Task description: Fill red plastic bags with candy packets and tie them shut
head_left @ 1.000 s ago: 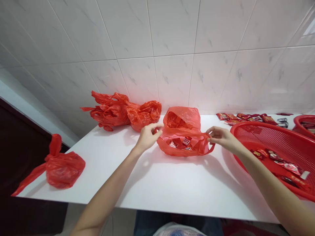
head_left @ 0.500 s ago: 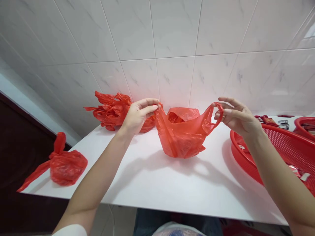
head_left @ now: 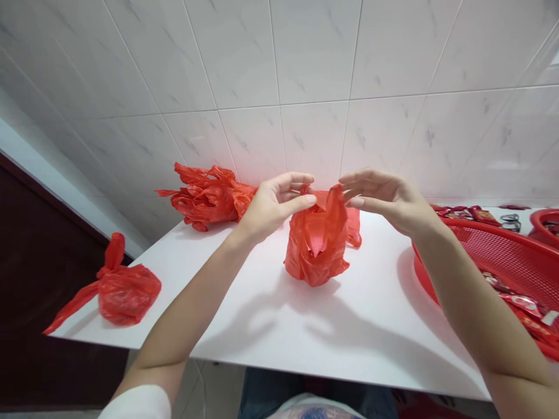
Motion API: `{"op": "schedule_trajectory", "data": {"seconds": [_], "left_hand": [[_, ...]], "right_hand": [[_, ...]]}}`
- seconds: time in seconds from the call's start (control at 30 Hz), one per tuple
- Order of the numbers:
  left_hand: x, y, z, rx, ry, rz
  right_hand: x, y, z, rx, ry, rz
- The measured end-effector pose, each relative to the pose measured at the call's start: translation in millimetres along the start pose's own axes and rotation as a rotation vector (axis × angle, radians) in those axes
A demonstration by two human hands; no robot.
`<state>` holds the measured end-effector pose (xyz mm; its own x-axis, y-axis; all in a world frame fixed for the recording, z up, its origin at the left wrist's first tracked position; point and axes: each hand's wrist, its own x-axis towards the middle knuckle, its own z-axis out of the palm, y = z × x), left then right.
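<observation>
A red plastic bag [head_left: 315,256] stands on the white table [head_left: 332,343], its sides drawn up and narrowed, with its contents hidden. My left hand [head_left: 278,203] pinches the bag's gathered top at the near left side. My right hand [head_left: 379,198] hovers beside the bag's peak with its fingers apart, very close to the plastic and holding nothing that I can see.
Crumpled red bags [head_left: 207,196] lie against the tiled wall [head_left: 279,70]. A knotted red bag [head_left: 124,294] sits near the left table edge. On the right stand red mesh baskets [head_left: 493,244] [head_left: 545,227], with shiny red packets [head_left: 522,304] inside and more [head_left: 465,213] on the table.
My hands have moved from far apart to close together above the bag. Its two handles, spread wide before, are now drawn together, and the bag looks narrower.
</observation>
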<state>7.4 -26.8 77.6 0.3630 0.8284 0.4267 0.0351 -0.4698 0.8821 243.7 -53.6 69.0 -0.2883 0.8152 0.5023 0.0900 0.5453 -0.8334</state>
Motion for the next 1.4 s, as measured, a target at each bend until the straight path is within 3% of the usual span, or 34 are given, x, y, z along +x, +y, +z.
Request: {"op": "schedule_trajectory", "data": {"seconds": [0.17, 0.23, 0.37, 0.5, 0.57, 0.73, 0.83, 0.93, 1.0, 1.17, 1.27, 1.4], "left_hand": [[11.2, -14.7, 21.7, 0.061, 0.018, 0.068], [17.3, -19.9, 24.0, 0.037, 0.052, 0.056], [26.4, -25.5, 22.7, -0.053, 0.152, 0.007], [29.1, -28.6, 27.7, -0.110, 0.152, 0.016], [28.8, -28.4, 28.5, -0.107, 0.135, 0.024], [26.7, -23.5, 8.6, 0.018, 0.127, 0.022], [25.7, -23.2, -3.5, 0.040, 0.114, -0.021], [24.6, -26.7, -2.5, -0.026, 0.092, -0.070], [23.6, -29.5, 3.4, -0.081, 0.080, -0.096], [20.1, -29.1, 16.1, -0.171, 0.059, -0.125], [18.3, -22.7, 12.4, -0.162, 0.064, -0.106], [18.6, -16.1, -0.7, -0.130, 0.176, -0.041]], "right_hand": [[7.9, -5.8, 20.6, -0.052, -0.107, -0.116], [5.7, 4.1, 21.5, -0.017, -0.072, -0.135], [-12.9, 48.1, 26.3, -0.074, 0.120, -0.064], [-36.8, 93.8, 51.6, -0.098, 0.030, 0.101], [-43.7, 108.6, 60.9, -0.072, 0.077, 0.106], [-49.4, 132.3, 43.6, 0.237, 0.342, 0.346], [-53.1, 141.9, 29.5, 0.291, 0.363, 0.432], [-57.5, 145.0, 29.4, 0.248, 0.388, 0.405], [-60.5, 145.0, 34.4, 0.206, 0.322, 0.350], [-69.4, 158.1, 49.7, 0.006, -0.030, 0.254], [-74.7, 175.3, 53.3, -0.011, -0.095, 0.314], [-76.5, 183.9, 45.1, -0.018, -0.099, 0.314]]}}
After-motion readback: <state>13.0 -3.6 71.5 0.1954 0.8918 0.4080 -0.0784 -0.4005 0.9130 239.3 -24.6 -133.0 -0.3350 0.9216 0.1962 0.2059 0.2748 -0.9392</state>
